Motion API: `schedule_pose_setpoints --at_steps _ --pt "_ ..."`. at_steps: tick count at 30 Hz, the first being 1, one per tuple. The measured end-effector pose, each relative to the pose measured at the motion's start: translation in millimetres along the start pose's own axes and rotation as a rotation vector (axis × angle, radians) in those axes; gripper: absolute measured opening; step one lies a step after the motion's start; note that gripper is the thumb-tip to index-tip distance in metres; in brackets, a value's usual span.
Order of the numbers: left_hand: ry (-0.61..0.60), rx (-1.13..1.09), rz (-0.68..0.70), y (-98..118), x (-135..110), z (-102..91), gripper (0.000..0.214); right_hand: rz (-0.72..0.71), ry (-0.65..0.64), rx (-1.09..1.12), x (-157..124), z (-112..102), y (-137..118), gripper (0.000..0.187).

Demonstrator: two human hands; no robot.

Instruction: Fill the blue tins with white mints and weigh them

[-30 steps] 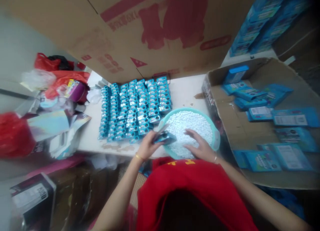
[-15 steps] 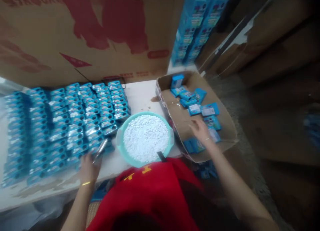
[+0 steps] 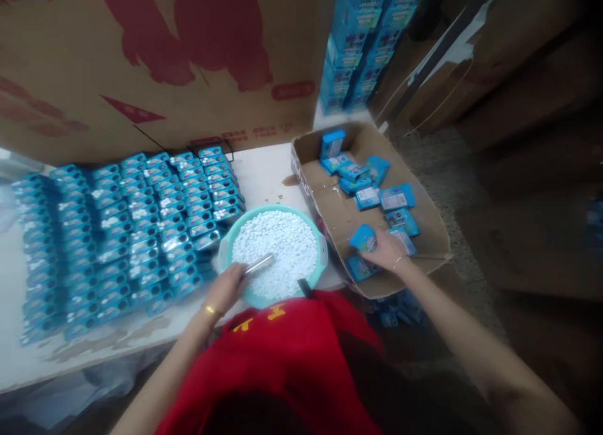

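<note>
My left hand (image 3: 229, 289) is closed around a shiny metal tube-like tool (image 3: 259, 263), whose far end reaches over the white pellets (image 3: 282, 243). These pellets fill a turquoise basin (image 3: 251, 213) with two handles. In the low cardboard tray (image 3: 336, 225) on the right, my right hand (image 3: 384, 250) grips a small blue box (image 3: 363, 238) between thumb and fingers. Several more blue boxes (image 3: 396, 198) lie scattered in that tray. Left of the basin, rows of blue boxes (image 3: 141, 234) stand packed side by side, with dark holes and white pellets showing on their tops.
A large printed carton (image 3: 188, 108) walls off the back of the white table (image 3: 268, 168). Tall stacks of blue boxes (image 3: 351, 46) rise behind the tray. More blue packs (image 3: 396, 311) lie below the tray's near edge.
My left hand has carried the metal tool right, from beside the box rows to over the basin. My right hand has taken hold of a blue box in the tray.
</note>
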State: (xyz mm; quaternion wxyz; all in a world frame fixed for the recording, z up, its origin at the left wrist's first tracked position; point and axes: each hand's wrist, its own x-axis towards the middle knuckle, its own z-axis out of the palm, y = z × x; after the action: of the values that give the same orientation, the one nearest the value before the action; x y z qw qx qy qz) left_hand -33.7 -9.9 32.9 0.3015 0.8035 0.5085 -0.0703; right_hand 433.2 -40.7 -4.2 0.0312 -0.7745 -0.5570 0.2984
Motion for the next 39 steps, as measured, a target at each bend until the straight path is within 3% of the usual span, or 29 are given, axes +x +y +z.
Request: schedule_pose_setpoints --at_steps 2,5,7,9,14,19,23,26,28,30,33,39 --pt "-0.081 0.095 -0.004 -0.2 -2.6 -12.6 0.026 0.150 0.086 0.515 -5.0 -11.7 -21.4 0.081" --pt "-0.224 0.207 -0.023 -0.4 -12.6 -27.1 0.023 0.239 -0.013 1.306 -23.3 -28.8 -61.8 0.065" --pt "-0.313 0.249 -0.036 4.6 -15.9 -25.7 0.021 0.216 -0.145 1.627 -38.4 -34.9 -88.7 0.053" --pt "-0.364 0.259 -0.079 14.5 -12.8 -14.2 0.021 0.174 -0.255 1.762 -53.3 -33.4 -111.0 0.048" --pt "-0.291 0.150 -0.165 33.8 11.5 31.2 0.019 0.071 -0.365 1.543 -89.6 -1.2 -136.4 0.054" --pt "-0.164 0.010 -0.139 26.8 20.4 54.9 0.019 -0.067 -0.450 1.313 -111.7 23.8 -121.3 0.052" --pt "-0.097 -0.101 -0.101 31.0 30.5 61.3 0.020 -0.081 -0.572 1.230 -101.0 11.6 -98.8 0.040" --pt "-0.080 -0.141 -0.104 43.6 48.6 69.0 0.021 -0.089 -0.726 1.096 -86.9 -5.0 -88.7 0.056" --pt "-0.073 -0.144 -0.108 50.2 58.7 74.2 0.022 -0.088 -0.760 1.040 -80.7 -11.2 -86.3 0.064" --pt "-0.066 -0.151 -0.105 51.6 62.7 75.8 0.021 -0.046 -0.727 1.021 -78.7 -10.6 -86.4 0.062" --pt "-0.048 -0.184 -0.091 44.4 57.6 67.3 0.021 0.000 -0.580 1.075 -80.9 0.9 -91.2 0.059" --pt "-0.013 -0.261 0.039 26.0 35.4 15.2 0.023 -0.102 -0.176 1.017 -79.5 28.4 -112.6 0.051"
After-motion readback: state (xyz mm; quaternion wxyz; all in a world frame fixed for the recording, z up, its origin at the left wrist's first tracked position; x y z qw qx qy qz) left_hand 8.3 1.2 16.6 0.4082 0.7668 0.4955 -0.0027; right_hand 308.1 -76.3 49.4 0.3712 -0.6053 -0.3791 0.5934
